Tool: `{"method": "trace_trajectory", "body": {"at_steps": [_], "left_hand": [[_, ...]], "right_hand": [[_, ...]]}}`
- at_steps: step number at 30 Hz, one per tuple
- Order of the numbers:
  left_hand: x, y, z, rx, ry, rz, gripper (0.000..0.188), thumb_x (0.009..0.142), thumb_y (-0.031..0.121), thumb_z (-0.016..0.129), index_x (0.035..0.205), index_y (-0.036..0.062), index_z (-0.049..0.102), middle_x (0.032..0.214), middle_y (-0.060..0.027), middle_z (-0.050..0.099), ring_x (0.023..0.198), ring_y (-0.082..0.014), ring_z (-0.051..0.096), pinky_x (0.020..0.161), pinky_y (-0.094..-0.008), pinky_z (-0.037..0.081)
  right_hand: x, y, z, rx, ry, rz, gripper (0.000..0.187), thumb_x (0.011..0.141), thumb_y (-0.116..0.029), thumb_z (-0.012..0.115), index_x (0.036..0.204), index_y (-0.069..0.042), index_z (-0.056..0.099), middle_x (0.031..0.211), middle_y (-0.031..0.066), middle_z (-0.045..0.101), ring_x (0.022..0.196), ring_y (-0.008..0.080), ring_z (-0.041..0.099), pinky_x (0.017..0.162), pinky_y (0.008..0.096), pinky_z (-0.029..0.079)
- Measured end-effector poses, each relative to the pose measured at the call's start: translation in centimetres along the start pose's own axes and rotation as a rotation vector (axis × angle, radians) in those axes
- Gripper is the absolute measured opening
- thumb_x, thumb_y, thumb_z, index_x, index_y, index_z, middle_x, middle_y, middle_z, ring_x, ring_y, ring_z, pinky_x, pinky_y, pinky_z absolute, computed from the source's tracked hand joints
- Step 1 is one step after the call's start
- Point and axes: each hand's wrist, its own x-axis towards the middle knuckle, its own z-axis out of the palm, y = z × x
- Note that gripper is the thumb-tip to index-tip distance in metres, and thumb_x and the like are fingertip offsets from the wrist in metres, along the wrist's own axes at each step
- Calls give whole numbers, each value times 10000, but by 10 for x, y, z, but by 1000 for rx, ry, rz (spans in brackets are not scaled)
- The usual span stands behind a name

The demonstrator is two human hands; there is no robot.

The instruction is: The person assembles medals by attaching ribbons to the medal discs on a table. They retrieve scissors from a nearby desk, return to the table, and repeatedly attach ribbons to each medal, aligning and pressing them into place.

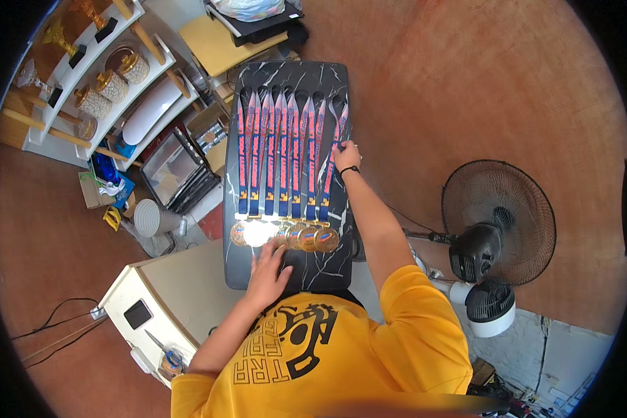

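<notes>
Several gold medals [325,240] lie in an overlapping row on a black marble-patterned table [285,268]. Their ribbons [283,153], dark blue with pink and orange print, stretch away side by side toward the far end. My left hand [268,275] is open at the near side of the row, its fingers spread and its fingertips at the medals' lower edge. At the right, my right hand [346,155] is closed on the rightmost ribbon [329,177], partway along its length. Glare washes out the medals left of the middle.
Right of the table stands a black pedestal fan [498,223], with a smaller black-and-white fan [491,306] below it. Shelves [118,90] with trophies and jars are at the far left. A pale cabinet [181,292] bearing a phone and scissors sits near left.
</notes>
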Motion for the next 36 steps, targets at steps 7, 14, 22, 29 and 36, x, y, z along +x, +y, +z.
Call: {"method": "trace_trajectory", "body": {"at_steps": [7,14,22,29,36], "left_hand": [[-35,-29,-3,-171,180,-227,483,921,217,611,1366,62,505,1539,-198,323,1433,-402,281,1157,-545,196],[-48,-45,8,-211,267,-254,471,887,136,655,1335,49,537,1517,-216,345,1369,-402,378,1106,-463,333],[-40,-27,6,-292,254,-284,462,891,132,658,1333,57,545,1511,-194,362,1350,-390,411,1077,-418,382],[-22,-20,10,-282,228,-211,441,903,138,641,1331,72,553,1510,-193,367,1362,-383,400,1095,-415,358],[-2,0,26,147,-22,58,512,914,227,603,1399,125,475,1550,-149,317,1439,-366,286,1147,-561,235]], "right_hand": [[64,-17,13,-13,-96,30,328,802,-329,754,1014,-89,681,1016,179,694,978,360,660,871,448,513],[78,-13,11,169,-196,-13,237,836,-321,718,911,-97,737,990,148,716,965,314,680,866,421,523],[73,-13,18,0,-222,-140,146,842,-226,661,936,-143,737,1044,180,653,991,385,639,885,485,507],[63,-13,6,-32,-134,-152,167,870,-197,641,1000,-187,745,1088,154,616,1059,357,596,947,485,477],[62,-5,-11,-42,-179,-482,252,827,-149,684,1056,-229,752,1221,97,585,1161,332,539,1050,452,411]]}}
